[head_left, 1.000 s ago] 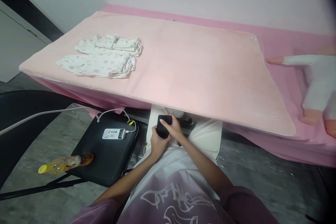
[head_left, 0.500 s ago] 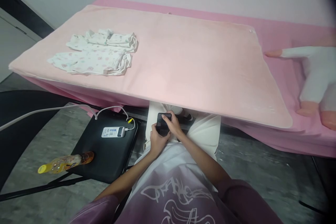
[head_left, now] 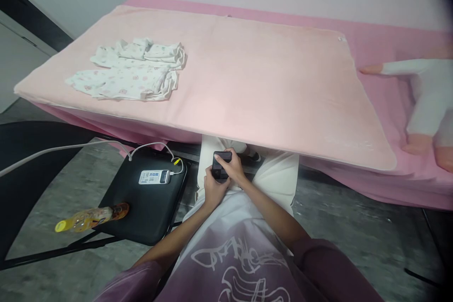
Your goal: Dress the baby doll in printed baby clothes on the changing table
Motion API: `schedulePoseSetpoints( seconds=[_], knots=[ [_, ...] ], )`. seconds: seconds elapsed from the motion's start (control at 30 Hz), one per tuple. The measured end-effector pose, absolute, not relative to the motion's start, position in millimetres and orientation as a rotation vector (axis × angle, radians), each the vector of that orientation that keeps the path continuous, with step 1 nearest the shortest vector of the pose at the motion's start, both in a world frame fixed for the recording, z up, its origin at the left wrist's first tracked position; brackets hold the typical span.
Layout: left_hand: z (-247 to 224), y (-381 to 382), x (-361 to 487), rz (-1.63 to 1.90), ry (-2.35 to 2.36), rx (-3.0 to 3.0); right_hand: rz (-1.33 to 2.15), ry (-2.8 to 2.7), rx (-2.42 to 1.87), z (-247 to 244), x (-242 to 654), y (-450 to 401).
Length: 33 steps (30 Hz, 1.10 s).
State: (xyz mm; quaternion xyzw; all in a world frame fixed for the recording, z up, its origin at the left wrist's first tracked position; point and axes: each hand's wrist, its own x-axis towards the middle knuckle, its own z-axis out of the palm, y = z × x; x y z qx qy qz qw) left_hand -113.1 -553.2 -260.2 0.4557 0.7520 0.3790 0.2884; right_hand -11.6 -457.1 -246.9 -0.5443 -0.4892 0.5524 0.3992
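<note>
A dark smartphone (head_left: 221, 160) is held low over my lap, just in front of the table's near edge. My left hand (head_left: 214, 189) is wrapped round its lower left side. My right hand (head_left: 233, 168) grips its right side, with the thumb lying across the screen. What the screen shows is too small to make out. Farther off, two folded white baby garments with a small print, the nearer one (head_left: 123, 84) and the farther one (head_left: 141, 54), lie on the left part of the pink mat (head_left: 269, 85).
Left of me, a black chair (head_left: 141, 217) carries a white power bank (head_left: 154, 177) with a white cable (head_left: 71, 150) plugged in, and a yellow-capped drink bottle (head_left: 95, 217). A doll in white clothing (head_left: 430, 94) lies on the pink cloth at the right.
My right thumb has shifted left across the phone's screen. Both hands keep hold of the phone, and the camera view has moved very slightly.
</note>
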Motion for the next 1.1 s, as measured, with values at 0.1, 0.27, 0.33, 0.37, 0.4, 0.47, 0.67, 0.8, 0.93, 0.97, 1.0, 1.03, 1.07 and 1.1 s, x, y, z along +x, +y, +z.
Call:
schedulePoseSetpoints(
  seconds=[0.1, 0.27, 0.33, 0.37, 0.4, 0.47, 0.67, 0.8, 0.93, 0.97, 1.0, 1.03, 1.07, 1.1],
  knots=[
    [-259.9, -553.1, -112.3, 1.016, 2.010, 1.204, 1.360, -1.225, -1.430, -246.5, -14.6, -457.0],
    [-260.7, -552.5, -112.2, 1.021, 2.013, 1.149, 1.432, -1.168, -1.382, -250.9, -10.0, -461.0],
    [-261.1, -551.9, -112.5, 1.015, 2.021, 1.139, 1.513, -1.112, -1.290, -254.3, -4.6, -463.5],
    [-261.2, -551.6, -112.7, 1.013, 2.021, 1.139, 1.549, -1.090, -1.232, -256.2, -1.6, -464.6],
    [-261.3, -551.3, -112.7, 1.012, 2.018, 1.139, 1.577, -1.080, -1.175, -258.2, 1.4, -465.5],
    [-261.5, -550.9, -112.8, 1.019, 2.008, 1.131, 1.605, -1.084, -1.094, -262.4, 6.7, -466.2],
    [-264.7, -551.3, -113.0, 1.058, 1.974, 1.129, 1.611, -1.100, -1.023, -277.1, 11.0, -464.6],
    [-269.9, -551.6, -113.7, 1.087, 1.958, 1.113, 1.568, -1.089, -1.061, -284.3, 7.8, -463.9],
    [-273.6, -551.6, -114.7, 1.103, 1.958, 1.110, 1.582, -1.031, -1.053, -286.9, 7.0, -463.0],
    [-273.8, -551.5, -114.8, 1.100, 1.962, 1.106, 1.586, -1.025, -1.052, -286.8, 7.3, -462.9],
    [-273.8, -551.4, -114.9, 1.095, 1.964, 1.102, 1.590, -1.023, -1.048, -286.5, 7.7, -462.9],
    [-273.6, -551.3, -114.9, 1.090, 1.963, 1.098, 1.593, -1.024, -1.043, -285.8, 8.0, -463.1],
    [-273.2, -551.2, -114.8, 1.085, 1.960, 1.096, 1.599, -1.028, -1.036, -284.7, 8.2, -463.5],
    [-272.6, -551.1, -114.6, 1.082, 1.956, 1.093, 1.605, -1.034, -1.031, -283.2, 8.2, -463.9]
  ],
)
